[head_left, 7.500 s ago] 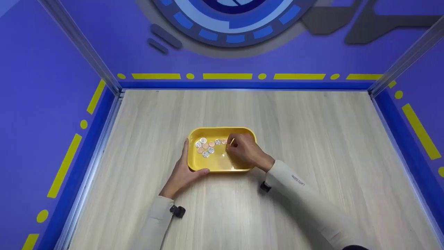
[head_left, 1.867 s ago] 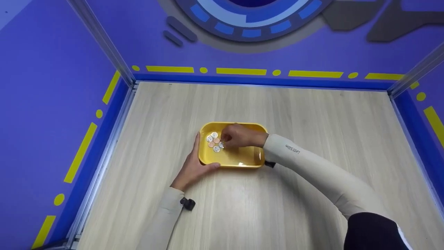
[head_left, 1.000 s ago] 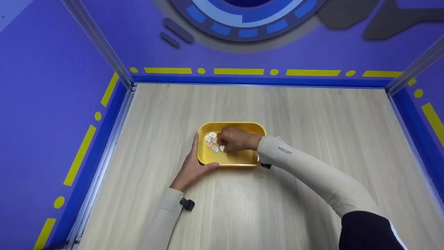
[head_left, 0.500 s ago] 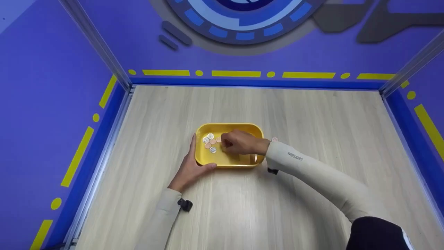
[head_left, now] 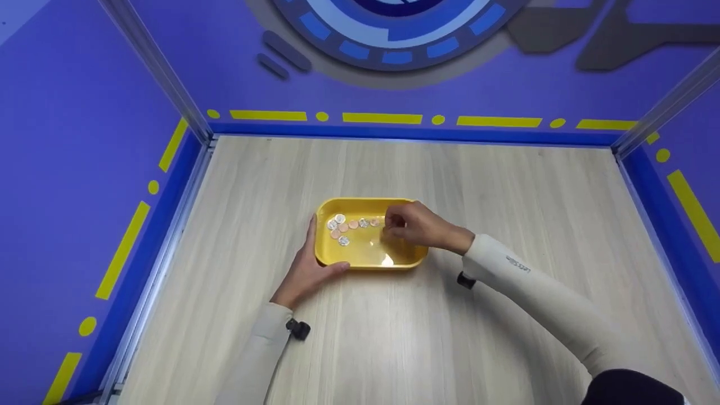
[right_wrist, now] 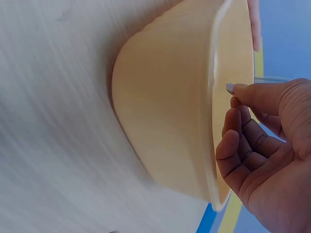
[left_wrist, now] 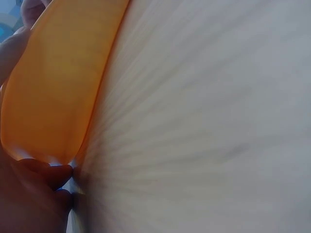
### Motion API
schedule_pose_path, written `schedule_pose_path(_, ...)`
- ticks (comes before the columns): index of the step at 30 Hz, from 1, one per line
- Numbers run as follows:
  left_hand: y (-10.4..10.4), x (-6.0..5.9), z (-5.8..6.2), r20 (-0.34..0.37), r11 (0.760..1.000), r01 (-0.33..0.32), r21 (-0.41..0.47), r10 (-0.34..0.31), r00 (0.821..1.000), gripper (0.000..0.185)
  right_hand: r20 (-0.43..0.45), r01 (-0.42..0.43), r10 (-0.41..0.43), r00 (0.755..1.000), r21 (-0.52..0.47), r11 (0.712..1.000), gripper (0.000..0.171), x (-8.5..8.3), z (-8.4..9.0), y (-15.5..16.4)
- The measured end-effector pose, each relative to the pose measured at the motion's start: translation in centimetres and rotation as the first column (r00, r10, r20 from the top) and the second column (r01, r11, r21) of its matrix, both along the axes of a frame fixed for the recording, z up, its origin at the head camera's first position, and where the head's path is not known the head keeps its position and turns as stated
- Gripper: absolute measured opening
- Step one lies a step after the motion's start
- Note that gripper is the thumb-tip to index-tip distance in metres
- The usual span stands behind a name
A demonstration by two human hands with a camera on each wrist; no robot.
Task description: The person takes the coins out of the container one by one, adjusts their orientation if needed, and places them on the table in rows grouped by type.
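A yellow plastic tray (head_left: 365, 266) stands on the table. My left hand (head_left: 306, 275) holds its near left corner, thumb along the near wall and fingers along the left side. Flat in the tray lie several silver coins (head_left: 343, 241) and copper coins (head_left: 344, 227). Some form a row running right from the left cluster, with another copper coin (head_left: 375, 223) beside my right fingers. My right hand (head_left: 422, 225) reaches over the tray's right end. In the right wrist view, its thumb and finger pinch a silver coin (right_wrist: 230, 88) near the rim; the other fingers are curled.
A pale wood-grain table (head_left: 394, 337) surrounds the tray. Blue-purple panels (head_left: 382, 95) with yellow dashes enclose its back and sides, joined by metal corner posts. A small black camera (head_left: 298, 329) sits on the left wrist, and another (head_left: 466, 279) on the right.
My right hand has moved from the tray's middle to its right end, uncovering a silver and a copper coin in the row. The left hand keeps its hold. The copper coin right of the tray is now hidden.
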State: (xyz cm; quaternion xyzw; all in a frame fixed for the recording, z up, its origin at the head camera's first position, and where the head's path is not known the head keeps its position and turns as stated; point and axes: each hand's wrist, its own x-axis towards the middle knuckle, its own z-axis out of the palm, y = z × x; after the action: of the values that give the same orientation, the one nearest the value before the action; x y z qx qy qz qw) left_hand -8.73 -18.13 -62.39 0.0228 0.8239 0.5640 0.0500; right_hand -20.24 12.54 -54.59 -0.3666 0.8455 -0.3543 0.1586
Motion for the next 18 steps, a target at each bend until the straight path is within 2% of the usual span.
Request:
schedule_pose_path(8,0.1,0.0,-0.1,0.001,1.000,0.003,0.004,-0.003,1.000,0.141,0.040,0.100,-0.096,0.995,-0.096,0.990,0.007,0.4,0.3,2.5)
schedule_pose_path(18,-0.1,0.1,-0.1,-0.016,1.000,0.010,-0.003,-0.010,1.000,0.143,0.102,0.255,-0.242,0.965,-0.141,0.957,0.006,0.8,0.1,6.0)
